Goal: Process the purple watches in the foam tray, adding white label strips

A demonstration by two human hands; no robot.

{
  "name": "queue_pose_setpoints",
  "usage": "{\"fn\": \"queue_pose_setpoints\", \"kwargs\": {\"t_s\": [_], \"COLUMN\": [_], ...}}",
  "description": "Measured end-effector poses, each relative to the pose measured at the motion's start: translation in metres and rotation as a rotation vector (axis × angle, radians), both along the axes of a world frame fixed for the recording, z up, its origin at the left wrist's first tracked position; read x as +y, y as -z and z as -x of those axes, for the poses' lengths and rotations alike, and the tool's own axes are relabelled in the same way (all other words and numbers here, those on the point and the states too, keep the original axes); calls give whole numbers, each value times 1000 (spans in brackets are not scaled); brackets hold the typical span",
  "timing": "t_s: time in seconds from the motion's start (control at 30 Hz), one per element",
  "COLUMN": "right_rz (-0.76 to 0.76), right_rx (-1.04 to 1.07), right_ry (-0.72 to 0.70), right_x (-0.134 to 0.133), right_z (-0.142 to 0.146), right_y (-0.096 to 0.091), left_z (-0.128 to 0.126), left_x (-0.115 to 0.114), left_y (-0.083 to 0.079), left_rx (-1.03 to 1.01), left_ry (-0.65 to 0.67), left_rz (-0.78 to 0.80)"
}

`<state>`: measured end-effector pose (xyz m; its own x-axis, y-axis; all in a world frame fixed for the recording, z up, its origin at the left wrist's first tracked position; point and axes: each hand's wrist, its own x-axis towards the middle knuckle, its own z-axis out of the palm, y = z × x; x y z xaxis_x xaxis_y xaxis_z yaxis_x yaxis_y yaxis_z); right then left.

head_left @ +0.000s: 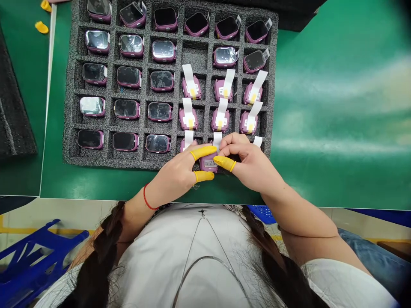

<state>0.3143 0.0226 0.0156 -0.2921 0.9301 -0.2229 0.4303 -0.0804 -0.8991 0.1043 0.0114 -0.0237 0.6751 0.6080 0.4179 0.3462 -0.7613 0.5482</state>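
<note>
Between my hands, over the front edge of the grey foam tray (128, 161), is a purple smartwatch body (209, 165) with its labelled back facing up. My left hand (181, 171), wearing yellow finger cots, grips it from the left, with finger and thumb at its upper and lower edges. My right hand (250, 162) is on its right side; the thumb in a yellow cot reaches onto the back, and the fingers are curled near the white strip (217, 139). Whether the right fingers pinch anything is hidden.
Several watches (127, 109) lie screen-up in the tray's compartments. Others (189, 118) lie back-up with white strips and yellow tabs. Loose yellow finger cots (41, 28) are on the green table (321, 119). A black foam block (295, 17) stands behind; a blue stool (41, 265) is below left.
</note>
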Motion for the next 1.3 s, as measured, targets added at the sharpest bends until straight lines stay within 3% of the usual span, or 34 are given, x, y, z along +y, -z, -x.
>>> {"fn": "queue_pose_setpoints", "kwargs": {"t_s": [1.3], "right_rz": [-69], "right_rx": [-49], "right_ry": [-22], "right_x": [0], "right_z": [-1], "right_y": [1], "left_z": [1], "left_x": [0], "left_y": [-2], "left_rx": [22], "left_ry": [-9], "left_rz": [45]}}
